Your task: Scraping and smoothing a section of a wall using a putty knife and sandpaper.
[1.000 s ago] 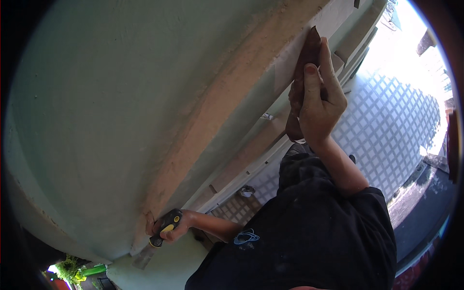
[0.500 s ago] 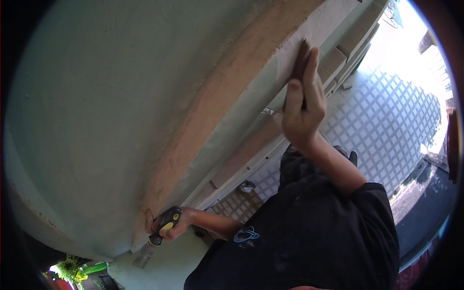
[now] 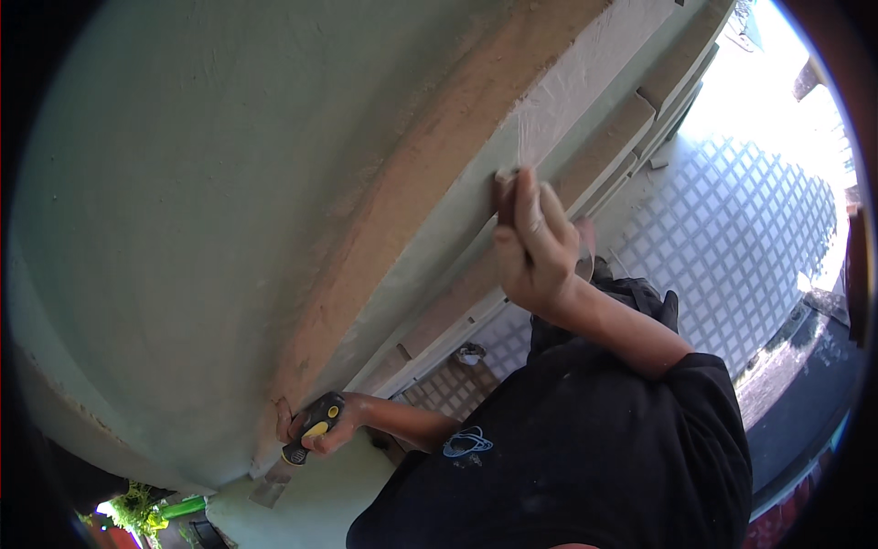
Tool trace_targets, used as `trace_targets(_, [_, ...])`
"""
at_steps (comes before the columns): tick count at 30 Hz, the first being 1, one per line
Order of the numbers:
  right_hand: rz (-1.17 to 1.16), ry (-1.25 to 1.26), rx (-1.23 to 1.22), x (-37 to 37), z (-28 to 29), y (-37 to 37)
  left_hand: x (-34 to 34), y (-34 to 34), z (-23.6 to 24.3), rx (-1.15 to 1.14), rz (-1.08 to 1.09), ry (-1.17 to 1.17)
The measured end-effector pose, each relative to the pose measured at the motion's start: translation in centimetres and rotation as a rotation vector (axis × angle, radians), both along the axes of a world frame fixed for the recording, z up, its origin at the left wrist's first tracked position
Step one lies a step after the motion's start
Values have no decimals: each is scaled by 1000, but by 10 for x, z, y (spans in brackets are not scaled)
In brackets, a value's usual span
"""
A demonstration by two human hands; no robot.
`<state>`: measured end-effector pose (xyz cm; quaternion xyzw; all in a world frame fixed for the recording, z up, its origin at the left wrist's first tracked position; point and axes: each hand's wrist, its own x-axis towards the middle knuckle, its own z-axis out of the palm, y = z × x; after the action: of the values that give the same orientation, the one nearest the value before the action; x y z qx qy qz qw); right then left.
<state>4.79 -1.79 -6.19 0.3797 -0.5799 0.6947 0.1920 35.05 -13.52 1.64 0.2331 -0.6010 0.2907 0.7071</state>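
Note:
My left hand [image 3: 337, 434] is closed around the black and yellow handle of a putty knife [image 3: 322, 414], its flat metal blade pointing down. The fingers rest by the lower end of a reddish-brown band [image 3: 402, 206] on a pale green surface [image 3: 210, 201]. My right hand [image 3: 546, 252] grips a brown piece of sandpaper [image 3: 504, 198] between thumb and fingers. It is at the narrow green face beside the band, just below a whitish patch [image 3: 594, 82]. A thin pinkish strip shows behind the wrist; I cannot tell if it belongs to the sandpaper.
More stepped ledges [image 3: 613, 137] run alongside the band on its right. Beyond them lies a floor with a lattice pattern [image 3: 732, 210], brightly lit. A small crumpled object [image 3: 471, 353] lies on the floor. Green plants [image 3: 137, 509] show at the lower left.
My right hand has moved down and left along the face with the sandpaper, off the whitish patch. My left hand and the putty knife have stayed nearly still.

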Motion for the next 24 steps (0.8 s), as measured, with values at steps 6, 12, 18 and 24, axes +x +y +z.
trace_targets(6, [-103, 35, 35, -47, 10, -2, 8, -2, -1, 22, -33, 20])
trace_targets(12, [0, 100, 13, -12, 0, 0, 15, -5, -4, -23, -47, 50])
trace_targets(18, [-149, -48, -120, -72, 22, -8, 2, 1, 1, -9, 5, -34])
trace_targets(24, [168, 157, 236, -4, -19, 14, 8, -4, -4, -11, 47, -8])
